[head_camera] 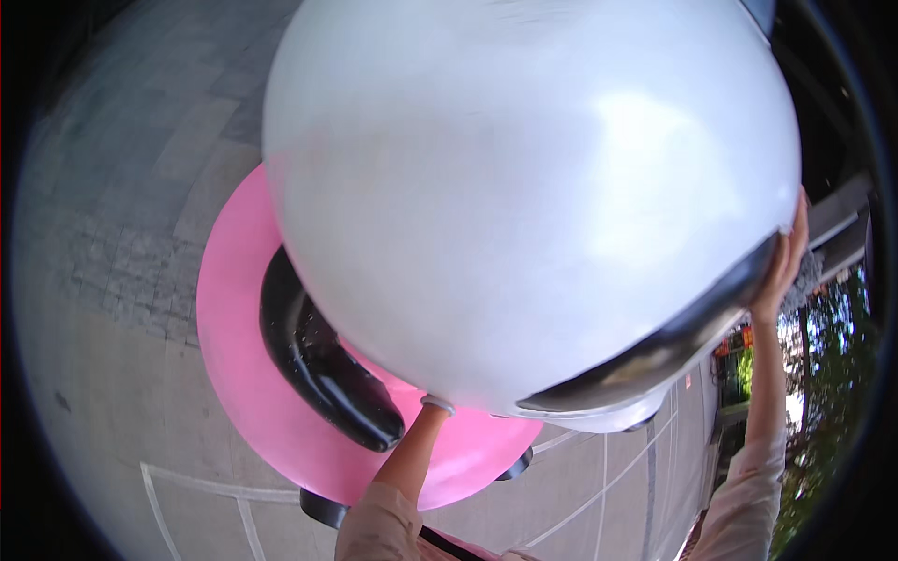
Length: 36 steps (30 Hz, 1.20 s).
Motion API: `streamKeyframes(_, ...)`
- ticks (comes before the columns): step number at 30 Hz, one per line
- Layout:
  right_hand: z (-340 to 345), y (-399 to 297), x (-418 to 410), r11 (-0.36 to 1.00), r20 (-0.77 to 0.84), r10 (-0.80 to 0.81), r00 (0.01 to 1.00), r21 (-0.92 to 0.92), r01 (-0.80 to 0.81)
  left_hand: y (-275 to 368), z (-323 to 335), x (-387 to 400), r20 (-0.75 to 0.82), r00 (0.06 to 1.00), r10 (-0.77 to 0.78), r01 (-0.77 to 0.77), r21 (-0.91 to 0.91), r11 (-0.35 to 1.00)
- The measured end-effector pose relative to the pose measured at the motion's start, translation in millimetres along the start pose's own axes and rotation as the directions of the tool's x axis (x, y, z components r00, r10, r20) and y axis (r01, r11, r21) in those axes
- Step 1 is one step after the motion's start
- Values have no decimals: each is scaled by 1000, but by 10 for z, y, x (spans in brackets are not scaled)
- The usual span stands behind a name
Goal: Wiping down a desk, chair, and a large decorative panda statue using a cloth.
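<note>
A large glossy figure, which looks like a panda, fills the middle of the view. Its round white head point(477, 210) has a shiny black patch point(631, 357) on the side and a white muzzle point(603, 418) below. Under the head are a pink body point(235, 336) and a black arm point(323, 379). My right hand point(780, 270) lies against the head's right edge by the black patch, fingers partly hidden around the curve. My left forearm point(407, 452) reaches over the pink body; past a pale bracelet point(438, 404), my left hand is hidden by the head.
Grey paving point(140, 400) with white lines point(224, 480) surrounds the figure. Black feet point(323, 506) stick out at the bottom of the pink body. Leafy trees point(828, 379) and a dark overhead structure point(835, 224) appear along the right rim.
</note>
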State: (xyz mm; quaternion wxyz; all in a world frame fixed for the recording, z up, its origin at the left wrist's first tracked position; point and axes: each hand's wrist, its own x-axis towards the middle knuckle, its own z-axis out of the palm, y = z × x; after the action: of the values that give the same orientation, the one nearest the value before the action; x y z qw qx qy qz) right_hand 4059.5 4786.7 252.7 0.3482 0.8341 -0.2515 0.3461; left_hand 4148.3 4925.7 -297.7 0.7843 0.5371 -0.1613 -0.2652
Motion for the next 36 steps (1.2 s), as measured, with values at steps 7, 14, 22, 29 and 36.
streamKeyframes(7,-152,-202,74,996,-15,75,997,-48,-76,-141,-359,-339,531,646,-548,634,26,773)
streamKeyframes(14,-292,-118,85,981,-130,120,984,166,-98,1020,-568,-1339,770,433,-469,887,-270,375)
streamKeyframes(22,-797,-1124,-1552,533,159,355,921,776,-339,2571,-616,-1910,285,584,-760,804,-68,591)
streamKeyframes(29,-1446,-2092,-4427,-634,974,211,88,204,-746,2097,-706,-1827,769,322,-551,890,-48,453)
streamKeyframes(36,-1061,-2859,-5490,-869,859,491,148,495,11,2846,719,-2489,942,-222,-251,-923,-120,366)
